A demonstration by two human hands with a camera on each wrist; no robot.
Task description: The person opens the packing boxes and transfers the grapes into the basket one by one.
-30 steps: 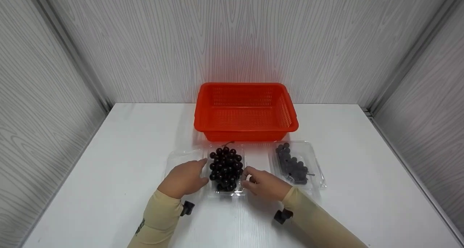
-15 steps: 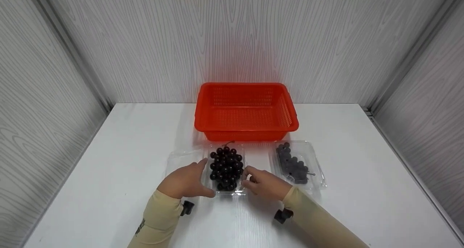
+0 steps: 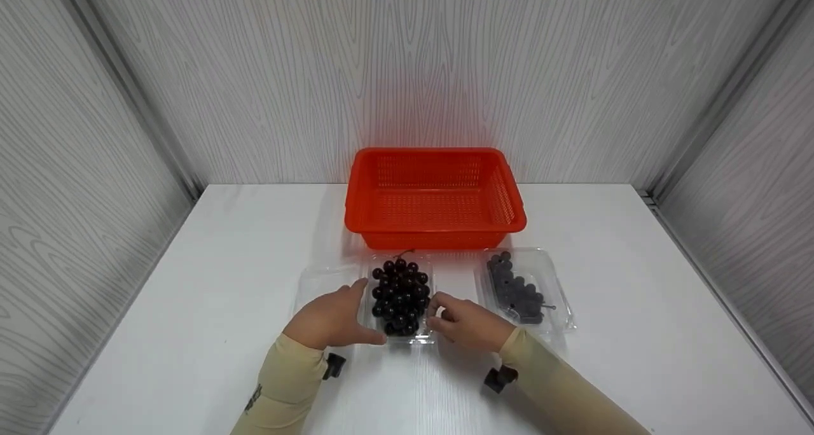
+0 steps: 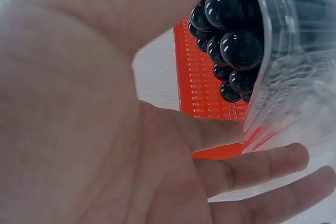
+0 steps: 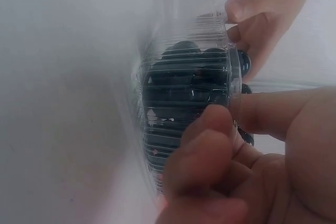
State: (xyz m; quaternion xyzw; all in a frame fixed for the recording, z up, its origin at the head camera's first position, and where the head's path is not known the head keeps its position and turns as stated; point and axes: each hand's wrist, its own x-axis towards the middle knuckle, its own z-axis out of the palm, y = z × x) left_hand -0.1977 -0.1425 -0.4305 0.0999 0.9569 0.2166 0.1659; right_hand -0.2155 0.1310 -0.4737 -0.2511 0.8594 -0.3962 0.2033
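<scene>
A bunch of dark, shiny grapes (image 3: pixel 400 298) fills a clear plastic box (image 5: pixel 231 40) at the front middle of the table. My right hand (image 3: pixel 472 324) pinches the box's right rim, its thumb inside and its curled fingers against the outer wall. On the other side, my left hand (image 3: pixel 325 319) has its thumb spread wide by the near left corner. Its fingers reach out straight along the left wall in the left wrist view, beside the grapes. Clear plastic, seemingly the box's lid (image 3: pixel 315 281), lies partly under the left hand.
Behind the box stands a red perforated basket (image 3: pixel 434 241). To the right, a second clear plastic box (image 3: pixel 544 269) holds another dark grape bunch (image 3: pixel 518 295). Wood-grain panels (image 3: pixel 426 60) enclose the white table (image 3: pixel 254 244) at the back and sides.
My left thumb has spread away from the fingers, to the right along the box's near edge. The right hand keeps its pinch in nearly the same place.
</scene>
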